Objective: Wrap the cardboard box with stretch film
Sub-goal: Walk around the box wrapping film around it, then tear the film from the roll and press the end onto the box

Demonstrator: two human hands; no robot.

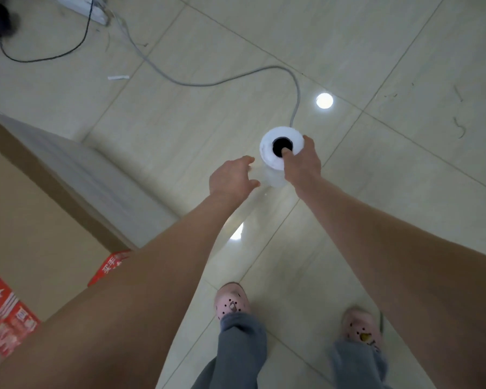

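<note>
A white roll of stretch film (272,153) with a dark core hole stands upright above the tiled floor, ahead of me. My right hand (302,161) grips it from the right, thumb hooked into the core. My left hand (232,178) hovers just left of the roll with fingers spread, close to its side; whether it touches is unclear. The cardboard box (37,220) fills the lower left, brown on top with red printed edges. Its right side looks greyish and glossy, as if covered in film.
A grey cable (236,80) curls across the glossy floor tiles toward the roll. A black cable (76,43) and a white power strip (82,7) lie at the top left beside a dark object. My feet in pink clogs (232,301) stand below.
</note>
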